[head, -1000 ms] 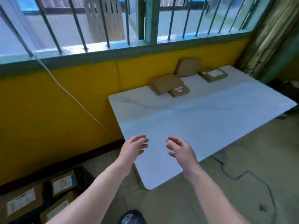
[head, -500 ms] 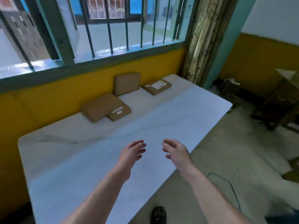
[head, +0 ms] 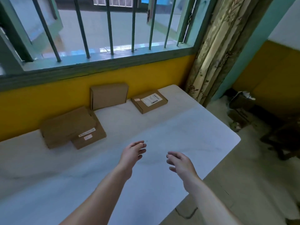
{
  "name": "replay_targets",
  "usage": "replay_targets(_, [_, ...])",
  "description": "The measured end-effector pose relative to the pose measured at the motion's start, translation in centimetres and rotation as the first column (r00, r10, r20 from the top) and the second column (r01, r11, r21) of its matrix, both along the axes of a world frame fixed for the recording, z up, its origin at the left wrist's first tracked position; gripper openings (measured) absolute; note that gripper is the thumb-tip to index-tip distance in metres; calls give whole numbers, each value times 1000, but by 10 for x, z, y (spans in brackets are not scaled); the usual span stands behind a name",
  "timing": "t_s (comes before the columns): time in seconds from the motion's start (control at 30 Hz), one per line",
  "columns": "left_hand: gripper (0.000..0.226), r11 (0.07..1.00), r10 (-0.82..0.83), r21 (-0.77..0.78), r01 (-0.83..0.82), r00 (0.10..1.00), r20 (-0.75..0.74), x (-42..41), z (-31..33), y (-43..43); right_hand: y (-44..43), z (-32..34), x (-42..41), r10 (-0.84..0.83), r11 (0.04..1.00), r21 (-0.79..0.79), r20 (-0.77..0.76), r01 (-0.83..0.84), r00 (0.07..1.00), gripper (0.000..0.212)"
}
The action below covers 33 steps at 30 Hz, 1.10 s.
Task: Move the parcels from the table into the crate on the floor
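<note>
bench: white marble-look rectangular bench along a yellow wall, mostly bare
room: barred window with green frame above, patterned beige curtain at right, grey concrete floor
parcels: four brown cardboard parcels near wall; large flat plain parcel overlapping small labelled parcel; plain parcel propped upright against wall; flat parcel with white shipping label lying flat at far right
left hand: fingers loosely spread, empty, above bench, well apart from parcels
right hand: fingers loosely curled, open, empty, touching nothing
crate: not in frame
</note>
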<state>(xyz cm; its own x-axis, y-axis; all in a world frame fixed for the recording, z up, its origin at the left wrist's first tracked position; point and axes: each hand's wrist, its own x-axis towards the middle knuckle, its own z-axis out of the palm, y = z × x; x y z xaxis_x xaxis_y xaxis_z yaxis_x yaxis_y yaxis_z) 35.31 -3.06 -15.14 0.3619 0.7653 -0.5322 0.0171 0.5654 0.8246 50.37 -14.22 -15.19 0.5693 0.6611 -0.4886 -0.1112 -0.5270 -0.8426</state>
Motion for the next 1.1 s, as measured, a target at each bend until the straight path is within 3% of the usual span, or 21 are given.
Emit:
replay_targets(0.37, [20, 956, 277, -53, -287, 949, -152, 112, -29, 85, 158, -48, 153, 181, 982, -33, -101, -185, 978, 36])
replay_targets(0.5, [22, 948, 300, -30, -316, 922, -244, 153, -40, 122, 226, -67, 202, 187, 982, -35, -27, -188, 982, 40])
replay_targets(0.83, [60, 936, 343, 57, -348, 862, -373, 198, -60, 199, 335, -83, 254, 236, 972, -53, 151, -231, 960, 57])
replay_targets(1.0, [30, 925, 376, 83, -372, 856, -354, 207, -66, 213, 347, -93, 255, 347, 938, -39, 122, -344, 930, 51])
replay_targets(1.1, [24, 908, 414, 91, -408, 844, -340, 200, -68, 204, 334, -97, 249, 295, 955, 5, 70, -296, 953, 42])
